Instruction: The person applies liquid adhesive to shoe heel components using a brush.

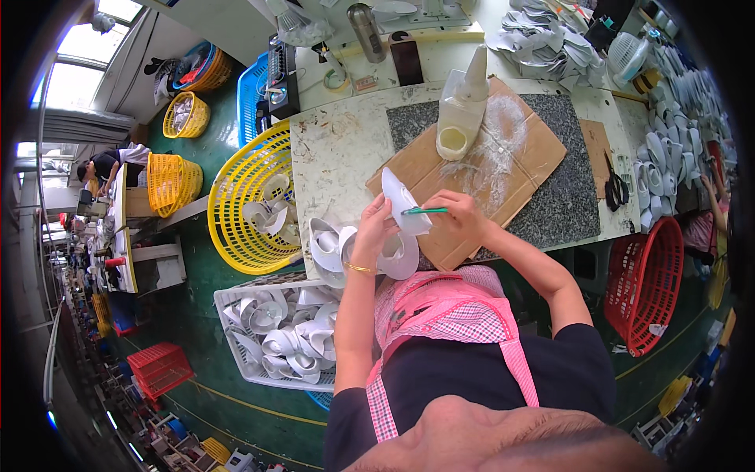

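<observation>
My left hand (pixel 377 223) grips a white shoe upper (pixel 398 193), holding it up over the near edge of the worktable. In my right hand (pixel 462 215) is a thin green stick-like tool (pixel 426 210), pinched between the fingers. Its tip meets the face of the upper; whether it ends in a brush is too small to tell. More white uppers (pixel 399 256) lie at the table edge just below my hands. Beyond them, a translucent plastic bottle (pixel 460 118) with a wide round opening lies on a cardboard sheet (pixel 523 169) smeared with white residue.
Scissors (pixel 616 189) rest on the right of the table (pixel 338 149). A yellow basket (pixel 228 212) and a grey crate (pixel 236 346), both with uppers, stand at left. A red basket (pixel 664 275) is at right. A flask (pixel 366 31) stands at the back. A person works far left.
</observation>
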Action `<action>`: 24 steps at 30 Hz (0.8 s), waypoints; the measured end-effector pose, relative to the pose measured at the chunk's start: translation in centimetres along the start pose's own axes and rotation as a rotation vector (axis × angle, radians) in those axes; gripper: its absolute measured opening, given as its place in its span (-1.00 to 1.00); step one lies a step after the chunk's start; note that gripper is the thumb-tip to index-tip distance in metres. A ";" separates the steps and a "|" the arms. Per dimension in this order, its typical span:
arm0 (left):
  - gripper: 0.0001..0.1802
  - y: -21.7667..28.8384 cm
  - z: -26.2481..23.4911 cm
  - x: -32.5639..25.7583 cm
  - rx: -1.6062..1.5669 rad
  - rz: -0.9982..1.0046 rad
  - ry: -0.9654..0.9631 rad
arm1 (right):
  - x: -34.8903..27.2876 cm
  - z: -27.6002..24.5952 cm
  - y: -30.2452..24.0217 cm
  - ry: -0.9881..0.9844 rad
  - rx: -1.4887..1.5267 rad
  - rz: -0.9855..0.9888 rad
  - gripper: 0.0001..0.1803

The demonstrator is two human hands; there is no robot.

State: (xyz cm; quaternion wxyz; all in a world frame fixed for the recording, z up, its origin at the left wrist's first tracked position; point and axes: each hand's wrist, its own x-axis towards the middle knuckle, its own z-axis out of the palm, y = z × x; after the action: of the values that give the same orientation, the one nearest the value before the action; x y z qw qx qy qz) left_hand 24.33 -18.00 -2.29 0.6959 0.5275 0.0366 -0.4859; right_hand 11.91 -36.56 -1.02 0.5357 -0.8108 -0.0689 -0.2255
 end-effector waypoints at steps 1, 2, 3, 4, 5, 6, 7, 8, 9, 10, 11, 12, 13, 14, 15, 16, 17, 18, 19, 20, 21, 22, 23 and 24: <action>-0.62 0.1 0.4 -0.2 -0.004 -0.013 0.013 | 0.2 -0.5 0.1 0.011 -0.046 -0.063 -0.73; -0.62 0.3 0.7 -0.3 -0.006 -0.013 0.011 | 0.3 -0.9 0.0 0.022 -0.091 -0.125 -0.69; -0.63 0.6 0.8 -0.4 0.009 -0.027 -0.020 | 0.3 -1.0 -0.3 0.021 -0.094 -0.124 -0.69; -0.64 0.8 0.8 -0.5 0.023 -0.037 -0.046 | 0.4 -1.1 -0.6 -0.045 -0.141 -0.183 -0.68; -0.64 0.8 0.8 -0.4 0.019 -0.034 -0.043 | 0.5 -1.1 -0.8 -0.112 -0.189 -0.243 -0.67; -0.65 0.7 0.8 -0.3 -0.019 -0.042 -0.026 | 0.0 -1.1 -1.0 -0.117 -0.186 -0.245 -0.67; -0.66 0.5 0.7 -0.1 -0.057 -0.051 -0.011 | -1.0 -1.4 -1.3 -0.195 -0.183 -0.278 -0.67; -0.66 0.0 0.6 -0.1 -0.061 -0.048 -0.008 | -1.6 -1.6 -1.5 -0.273 -0.179 -0.311 -0.67; -0.66 -0.6 0.4 0.0 -0.060 -0.040 -0.008 | -1.9 -1.5 -1.4 -0.278 -0.177 -0.313 -0.67; -0.65 -1.2 0.3 0.2 -0.057 -0.033 -0.012 | -2.2 -1.6 -1.3 -0.208 -0.132 -0.235 -0.68; -0.65 -1.9 0.2 0.5 -0.058 -0.032 -0.012 | -2.4 -1.5 -1.3 -0.138 -0.087 -0.157 -0.70; -0.65 -2.6 0.1 0.7 -0.102 -0.062 0.031 | -2.4 -1.4 -1.0 -0.139 -0.087 -0.157 -0.70; -0.64 -3.3 0.0 0.9 -0.144 -0.095 0.072 | -2.4 -1.2 -0.6 -0.058 -0.070 -0.069 -0.71; -0.64 -3.6 -0.5 1.0 -0.141 -0.098 0.070 | -2.5 -1.0 -0.3 0.023 -0.051 0.018 -0.72; -0.64 -3.7 -1.2 1.1 -0.299 -0.172 0.005 | -2.8 -1.0 0.0 0.026 -0.053 0.021 -0.72; -0.64 -3.8 -1.5 1.3 -0.457 -0.247 -0.061 | -3.0 -0.9 0.3 0.082 -0.009 0.082 -0.73; -0.64 -4.2 -1.6 1.2 -0.453 -0.251 -0.063 | -3.2 -0.9 0.6 0.137 0.036 0.142 -0.74; -0.60 -4.8 -1.8 0.9 -0.247 -0.125 -0.158 | -3.4 -0.8 0.9 0.142 0.034 0.143 -0.74; -0.54 -5.2 -1.8 0.6 -0.040 0.002 -0.250 | -3.5 -0.7 1.1 0.175 0.055 0.173 -0.75; -0.54 -4.6 -0.7 0.0 -0.035 -0.003 -0.257 | -3.5 -0.7 1.2 0.212 0.073 0.205 -0.75; -0.50 -4.1 0.4 -0.5 0.019 0.005 -0.252 | -3.6 -0.8 1.2 0.221 0.068 0.208 -0.75; -0.45 -3.6 1.3 -1.1 0.072 0.018 -0.243 | -3.3 -0.8 1.1 0.231 0.085 0.194 -0.74; -0.45 -3.9 1.9 -1.2 0.076 0.018 -0.246 | -3.0 -0.8 0.9 0.241 0.100 0.181 -0.74; -0.48 -4.2 2.6 -1.2 0.143 0.141 -0.178 | -2.8 -0.8 0.8 0.245 0.098 0.179 -0.74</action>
State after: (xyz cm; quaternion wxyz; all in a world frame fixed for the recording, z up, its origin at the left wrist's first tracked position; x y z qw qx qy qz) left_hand 19.50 -19.13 -3.41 0.6896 0.5318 -0.0974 -0.4819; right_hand 9.44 -37.26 -2.63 0.5970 -0.7530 0.0586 -0.2706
